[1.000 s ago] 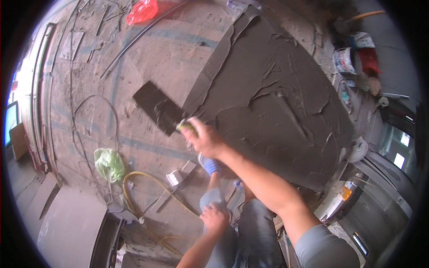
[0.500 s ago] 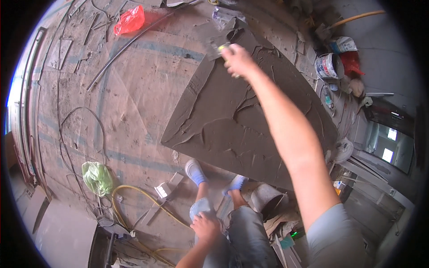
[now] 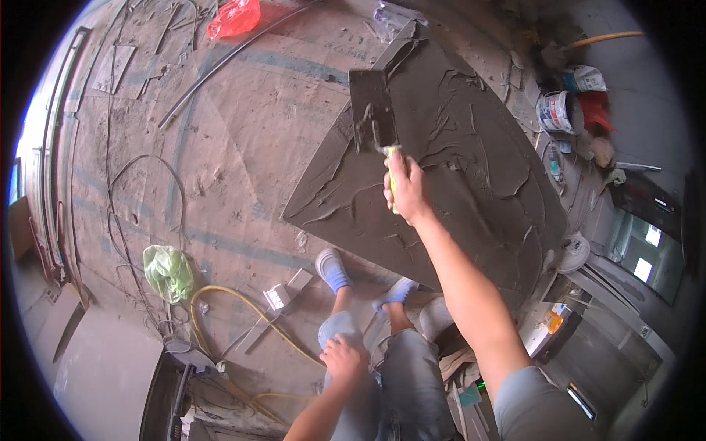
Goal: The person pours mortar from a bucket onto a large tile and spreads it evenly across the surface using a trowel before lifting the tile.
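My right hand [image 3: 412, 192] is closed around the yellow-green handle of a plastering trowel [image 3: 370, 95]. The trowel's rectangular blade, smeared with dark grey mortar, is over the far left edge of a large slab [image 3: 448, 191]. Wet grey mortar with ridges and swirl marks coats the slab's whole visible face. Whether the blade touches the mortar, I cannot tell. My left hand [image 3: 346, 358] rests on my bent left knee, fingers loosely spread, holding nothing. Both my feet, in blue-grey shoes, stand by the slab's near edge.
Left of my feet lie a yellow hose [image 3: 246, 295], a pale green plastic bag [image 3: 168, 273] and a white box-like piece [image 3: 278, 297]. A long metal bar [image 3: 213, 70] and a red bag [image 3: 234, 18] lie farther off. At the right stands a white bucket [image 3: 555, 112].
My right hand has drawn the trowel nearer to me and turned it, so its blade now points away. My left hand stays on the knee. The view has shifted slightly.
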Available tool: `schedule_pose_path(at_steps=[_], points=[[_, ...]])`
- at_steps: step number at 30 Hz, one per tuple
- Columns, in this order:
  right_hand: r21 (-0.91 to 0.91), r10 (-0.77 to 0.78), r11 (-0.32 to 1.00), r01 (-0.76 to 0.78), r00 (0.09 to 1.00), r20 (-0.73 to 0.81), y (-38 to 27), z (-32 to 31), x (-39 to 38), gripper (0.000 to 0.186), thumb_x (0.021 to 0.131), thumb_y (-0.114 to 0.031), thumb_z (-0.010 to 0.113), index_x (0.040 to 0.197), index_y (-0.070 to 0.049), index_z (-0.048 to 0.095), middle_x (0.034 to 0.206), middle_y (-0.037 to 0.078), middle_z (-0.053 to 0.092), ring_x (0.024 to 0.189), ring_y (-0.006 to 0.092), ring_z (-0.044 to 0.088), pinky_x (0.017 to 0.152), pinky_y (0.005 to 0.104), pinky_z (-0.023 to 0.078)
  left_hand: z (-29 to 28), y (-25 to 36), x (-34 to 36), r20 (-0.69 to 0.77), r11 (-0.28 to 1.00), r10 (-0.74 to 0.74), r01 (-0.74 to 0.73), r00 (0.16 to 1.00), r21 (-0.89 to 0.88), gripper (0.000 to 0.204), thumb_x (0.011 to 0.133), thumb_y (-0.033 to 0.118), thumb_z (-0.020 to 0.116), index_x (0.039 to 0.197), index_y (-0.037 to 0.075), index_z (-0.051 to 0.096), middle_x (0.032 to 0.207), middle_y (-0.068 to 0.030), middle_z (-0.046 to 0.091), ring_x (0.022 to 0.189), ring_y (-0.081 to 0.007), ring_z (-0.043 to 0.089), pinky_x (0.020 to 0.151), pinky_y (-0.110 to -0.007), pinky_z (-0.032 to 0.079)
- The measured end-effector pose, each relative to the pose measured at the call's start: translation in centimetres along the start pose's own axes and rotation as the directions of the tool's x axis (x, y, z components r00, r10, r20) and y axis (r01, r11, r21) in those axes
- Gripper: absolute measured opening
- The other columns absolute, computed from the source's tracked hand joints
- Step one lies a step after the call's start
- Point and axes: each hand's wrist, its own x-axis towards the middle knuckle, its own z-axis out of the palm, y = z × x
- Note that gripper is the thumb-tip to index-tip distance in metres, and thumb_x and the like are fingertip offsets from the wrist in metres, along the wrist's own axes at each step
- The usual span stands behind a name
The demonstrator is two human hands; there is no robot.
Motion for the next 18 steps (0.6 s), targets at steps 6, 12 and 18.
schedule_pose_path(at_steps=[6,12,18], points=[[-0.544,-0.130,0.805,0.234,0.966,0.223,4.1,6.0,-2.3,0.051,0.100,-0.055,0.051,0.100,-0.005,0.058,0.087,0.019,0.069,0.081,0.0350,0.068,0.070,0.0458,0.052,0.0,-0.4,-0.3,-0.032,0.998,0.055,-0.054,0.998,0.022,0.064,0.083,0.039,0.057,0.132,-0.001,0.053,0.112,-0.0188,0.060,0.102,-0.0340,0.063,0.085,-0.049,0.045],[-0.392,-0.231,0.862,0.322,0.937,0.262,5.3,8.8,-5.2,0.050,0.099,-0.052,0.054,0.111,-0.004,0.058,0.087,0.025,0.070,0.083,0.0457,0.068,0.070,0.0498,0.054,-0.6,1.7,-0.1,0.101,0.996,0.042,-0.050,0.994,0.077,0.069,0.086,0.041,0.058,0.140,0.000,0.047,0.124,-0.0203,0.057,0.111,-0.0359,0.061,0.094,-0.050,0.046],[-0.470,-0.389,0.826,0.311,0.918,-0.078,10.7,2.8,-8.9,0.049,0.100,-0.035,0.058,0.122,0.007,0.047,0.090,0.031,0.065,0.080,0.0476,0.066,0.068,0.0506,0.054,0.3,1.0,-0.2,0.067,0.991,0.001,-0.010,0.998,0.137,0.076,0.084,0.047,0.060,0.143,0.001,0.046,0.127,-0.0215,0.055,0.114,-0.0359,0.061,0.094,-0.049,0.047]])
